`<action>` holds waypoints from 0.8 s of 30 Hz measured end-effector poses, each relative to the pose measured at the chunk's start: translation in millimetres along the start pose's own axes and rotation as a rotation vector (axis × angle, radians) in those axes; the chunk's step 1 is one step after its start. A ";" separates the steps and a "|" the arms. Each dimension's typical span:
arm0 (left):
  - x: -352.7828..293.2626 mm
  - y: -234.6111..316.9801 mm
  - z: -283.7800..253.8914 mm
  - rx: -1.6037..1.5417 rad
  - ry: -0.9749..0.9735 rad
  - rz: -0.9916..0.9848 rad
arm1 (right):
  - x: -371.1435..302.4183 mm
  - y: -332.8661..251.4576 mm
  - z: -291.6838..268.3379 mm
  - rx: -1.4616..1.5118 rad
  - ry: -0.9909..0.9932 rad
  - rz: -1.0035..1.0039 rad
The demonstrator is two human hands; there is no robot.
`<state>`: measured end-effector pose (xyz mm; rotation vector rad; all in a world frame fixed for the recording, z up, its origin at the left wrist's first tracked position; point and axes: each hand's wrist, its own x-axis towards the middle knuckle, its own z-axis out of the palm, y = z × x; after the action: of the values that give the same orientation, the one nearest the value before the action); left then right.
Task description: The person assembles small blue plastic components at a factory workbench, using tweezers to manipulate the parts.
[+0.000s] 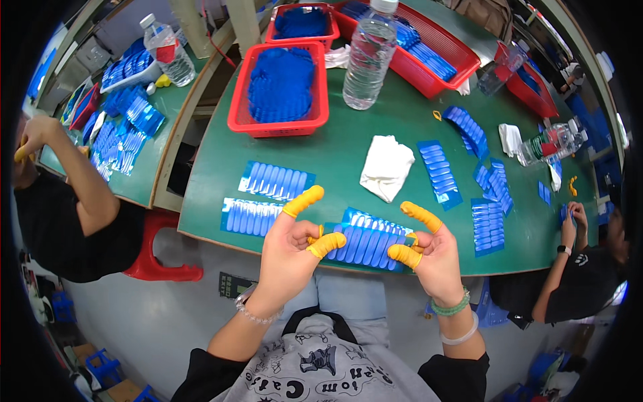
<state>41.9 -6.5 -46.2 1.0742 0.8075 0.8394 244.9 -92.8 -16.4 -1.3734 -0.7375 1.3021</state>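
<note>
A blue ribbed strip (365, 246), a row of long rounded ridges on a flat backing, is held level at the table's near edge. My left hand (293, 251) pinches its left end between thumb and fingers, index finger raised. At the right end my right hand (432, 253) grips it the same way, its index finger also lifted. Yellow finger cots cover my thumbs and several fingertips. Just behind the held strip shows another blue strip (362, 218), partly hidden. Two more lie left of it, an upper strip (276, 180) and a lower strip (248, 216).
A folded white cloth (387, 169) lies beyond my hands. Behind stand a red basket (236, 120) of blue pieces, a water bottle (368, 63) and a long red basket (429, 86). More strips (439, 171) lie rightward. Co-workers sit at left and right; a red stool (161, 254) stands left.
</note>
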 end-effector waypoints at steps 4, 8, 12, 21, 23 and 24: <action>14.3 0.6 14.7 0.074 -0.089 -0.070 | -3.9 9.5 -14.5 0.027 0.103 -0.045; 19.6 9.2 30.7 -0.014 -0.081 -0.159 | -7.9 12.1 -28.8 0.067 0.091 -0.053; 16.0 6.0 28.6 -0.028 -0.115 -0.160 | -10.5 11.1 -32.9 0.141 0.074 -0.052; 9.2 10.1 29.7 -0.095 -0.227 -0.133 | -11.1 12.5 -32.8 0.183 -0.003 -0.034; 6.7 15.6 29.8 -0.111 -0.271 -0.133 | -9.6 11.1 -33.8 -0.001 -0.049 -0.141; 3.9 19.5 30.1 -0.124 -0.313 -0.133 | -7.2 7.6 -32.4 -0.001 -0.053 -0.141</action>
<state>66.4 -10.3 -20.0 0.9988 0.5497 0.5824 272.5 -110.1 -26.3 -1.2685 -0.8555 1.2307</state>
